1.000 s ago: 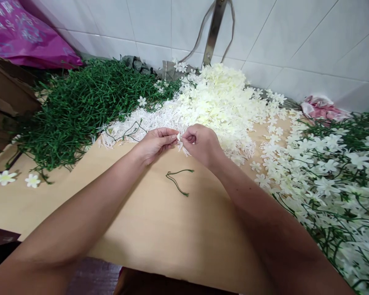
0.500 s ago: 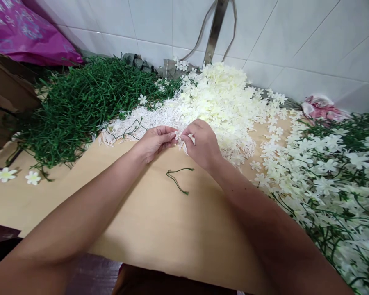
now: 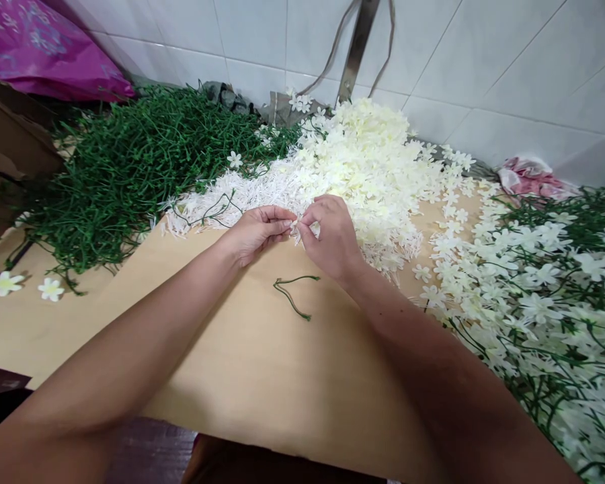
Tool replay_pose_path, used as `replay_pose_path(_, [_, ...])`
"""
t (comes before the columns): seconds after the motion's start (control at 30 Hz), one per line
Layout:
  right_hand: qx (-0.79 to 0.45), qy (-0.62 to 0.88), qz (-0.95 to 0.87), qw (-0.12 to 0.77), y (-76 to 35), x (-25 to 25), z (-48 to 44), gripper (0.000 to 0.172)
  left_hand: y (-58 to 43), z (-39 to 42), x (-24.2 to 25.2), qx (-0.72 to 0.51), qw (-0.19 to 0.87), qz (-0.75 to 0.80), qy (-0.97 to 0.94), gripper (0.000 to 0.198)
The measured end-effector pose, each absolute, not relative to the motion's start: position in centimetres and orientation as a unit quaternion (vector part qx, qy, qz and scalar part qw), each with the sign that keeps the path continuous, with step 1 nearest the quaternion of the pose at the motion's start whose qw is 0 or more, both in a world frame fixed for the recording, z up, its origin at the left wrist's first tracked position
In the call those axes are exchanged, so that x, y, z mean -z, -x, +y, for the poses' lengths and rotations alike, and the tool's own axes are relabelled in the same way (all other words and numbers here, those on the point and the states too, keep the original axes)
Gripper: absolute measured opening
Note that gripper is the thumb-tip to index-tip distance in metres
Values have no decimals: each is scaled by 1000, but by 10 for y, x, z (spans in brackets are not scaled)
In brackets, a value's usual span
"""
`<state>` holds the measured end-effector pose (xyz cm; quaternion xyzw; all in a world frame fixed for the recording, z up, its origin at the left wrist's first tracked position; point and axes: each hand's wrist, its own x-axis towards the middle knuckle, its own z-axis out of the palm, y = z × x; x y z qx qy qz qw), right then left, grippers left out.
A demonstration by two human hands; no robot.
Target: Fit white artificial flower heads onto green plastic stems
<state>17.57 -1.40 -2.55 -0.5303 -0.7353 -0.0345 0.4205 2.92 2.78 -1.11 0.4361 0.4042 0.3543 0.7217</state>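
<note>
My left hand and my right hand meet fingertip to fingertip at the near edge of a pile of white plastic flower centres. Both pinch a small white flower piece between thumb and fingers. A bare green forked stem lies on the tan board just below my hands. A heap of cream petals rises behind my right hand.
A mass of green stems fills the back left. Finished white flowers on stems cover the right side. Two loose flowers lie at the far left. A magenta bag and a white tiled wall stand behind.
My hands stay together at the same spot; the right fingers have shifted slightly on the small white piece. The view has drifted a little.
</note>
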Motion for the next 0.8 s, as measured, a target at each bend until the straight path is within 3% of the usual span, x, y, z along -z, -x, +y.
replay_pose_path(0.17, [1,522,-734,434,-173,26,-17,15,-27,30,11,-337,737,387,-440,22])
replay_pose_path(0.3, [-128,528,-687,481,-173,24,-17,5,-29,29,12,-346,743,368,-439,25])
replay_pose_path(0.43, [-237,525,-647,500,-175,18,-17,19,-33,25,12,-372,735,357,-440,29])
replay_pose_path(0.57, [-280,532,-636,484,-181,11,-21,9,-35,22,10,-362,716,362,-474,30])
replay_pose_path(0.67, [-298,539,-609,501,-190,9,-31,9,-34,18,9,-313,606,389,-620,22])
replay_pose_path(0.8, [-336,526,-549,557,-204,14,-47,18,-36,3,5,-119,297,342,-884,20])
